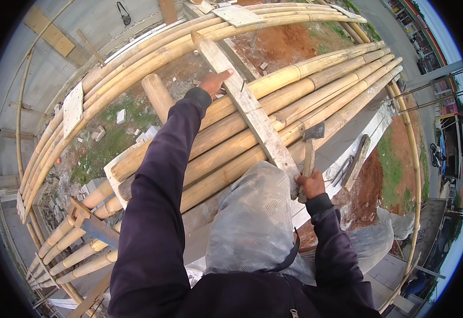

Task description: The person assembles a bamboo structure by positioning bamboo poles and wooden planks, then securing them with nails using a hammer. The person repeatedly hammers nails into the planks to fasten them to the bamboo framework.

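Note:
My left hand (pixel 215 82), its arm stretched forward, grips the side edge of a pale wooden plank (pixel 259 123) near its far end. The plank lies crosswise over several bamboo poles (pixel 295 79). Close to that hand, a bent nail (pixel 242 85) sticks up from the plank. My right hand (pixel 312 185) is closed around the wooden handle of a hammer (pixel 309 153), beside the plank's near end. The hammer's dark metal head points away from me, above the poles. My bent knee in patterned grey trousers (pixel 252 217) is against the near end of the plank.
A handsaw (pixel 96 225) with a wooden handle and blue blade rests on the bamboo at left. Curved bamboo rails (pixel 152 58) run across the far side. Ground with rubble and red soil (pixel 279 42) shows below the gaps. A short wood piece (pixel 357 162) lies at right.

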`<state>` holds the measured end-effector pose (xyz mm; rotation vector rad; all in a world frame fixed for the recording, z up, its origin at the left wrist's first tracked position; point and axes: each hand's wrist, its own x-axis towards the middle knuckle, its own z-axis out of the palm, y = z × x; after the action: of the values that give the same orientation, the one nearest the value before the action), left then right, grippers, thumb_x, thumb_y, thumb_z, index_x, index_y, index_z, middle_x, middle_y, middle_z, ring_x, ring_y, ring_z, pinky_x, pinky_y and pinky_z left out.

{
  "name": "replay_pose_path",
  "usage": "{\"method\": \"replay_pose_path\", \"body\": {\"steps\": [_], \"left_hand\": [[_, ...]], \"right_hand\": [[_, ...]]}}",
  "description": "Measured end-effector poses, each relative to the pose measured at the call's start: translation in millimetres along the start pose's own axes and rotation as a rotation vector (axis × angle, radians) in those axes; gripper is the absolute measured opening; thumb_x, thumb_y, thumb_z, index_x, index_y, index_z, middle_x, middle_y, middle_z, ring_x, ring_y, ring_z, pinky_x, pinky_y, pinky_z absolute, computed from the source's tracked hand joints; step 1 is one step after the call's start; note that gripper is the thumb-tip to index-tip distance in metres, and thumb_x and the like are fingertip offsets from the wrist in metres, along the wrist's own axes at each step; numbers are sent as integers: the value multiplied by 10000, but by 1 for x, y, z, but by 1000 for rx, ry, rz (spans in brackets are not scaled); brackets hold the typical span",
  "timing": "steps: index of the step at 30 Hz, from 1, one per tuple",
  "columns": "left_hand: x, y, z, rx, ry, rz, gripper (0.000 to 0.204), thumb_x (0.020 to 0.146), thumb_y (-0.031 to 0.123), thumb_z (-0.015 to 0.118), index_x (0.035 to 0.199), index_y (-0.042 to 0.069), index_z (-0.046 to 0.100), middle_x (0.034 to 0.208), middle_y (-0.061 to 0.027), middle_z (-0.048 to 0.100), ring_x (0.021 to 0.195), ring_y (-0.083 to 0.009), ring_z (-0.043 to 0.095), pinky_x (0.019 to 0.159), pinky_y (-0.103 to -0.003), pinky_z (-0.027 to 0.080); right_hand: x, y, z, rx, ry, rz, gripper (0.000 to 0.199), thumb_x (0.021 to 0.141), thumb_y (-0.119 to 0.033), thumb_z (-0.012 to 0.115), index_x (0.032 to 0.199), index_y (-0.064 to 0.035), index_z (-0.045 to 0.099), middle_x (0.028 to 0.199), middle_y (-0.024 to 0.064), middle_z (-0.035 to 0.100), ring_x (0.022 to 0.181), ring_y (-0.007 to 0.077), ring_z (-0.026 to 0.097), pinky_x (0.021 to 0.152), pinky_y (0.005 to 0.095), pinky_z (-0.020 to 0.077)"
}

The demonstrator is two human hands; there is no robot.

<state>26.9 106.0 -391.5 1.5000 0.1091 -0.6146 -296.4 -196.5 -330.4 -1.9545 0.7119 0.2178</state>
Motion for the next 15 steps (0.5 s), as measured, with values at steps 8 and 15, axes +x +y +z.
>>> {"method": "replay_pose_path", "body": {"steps": [8, 15], "left_hand": [[-8, -9, 16, -128, 129, 137, 572, 894, 416, 682, 1230, -42, 617, 1169, -162, 674, 1053, -298, 652, 959, -470, 448], [19, 7, 19, -183, 429, 219, 688, 830, 371, 779, 1265, -97, 524, 1169, -219, 639, 945, -272, 684, 856, -398, 526]], "right_hand": [[-1, -7, 3, 22, -11, -17, 301, 754, -70, 725, 994, 71, 611, 809, 142, 660, 743, 246, 637, 703, 391, 507], [0, -3, 2, 5, -9, 29, 317, 753, -91, 730, 993, 63, 592, 820, 151, 653, 729, 261, 634, 706, 383, 513]]}}
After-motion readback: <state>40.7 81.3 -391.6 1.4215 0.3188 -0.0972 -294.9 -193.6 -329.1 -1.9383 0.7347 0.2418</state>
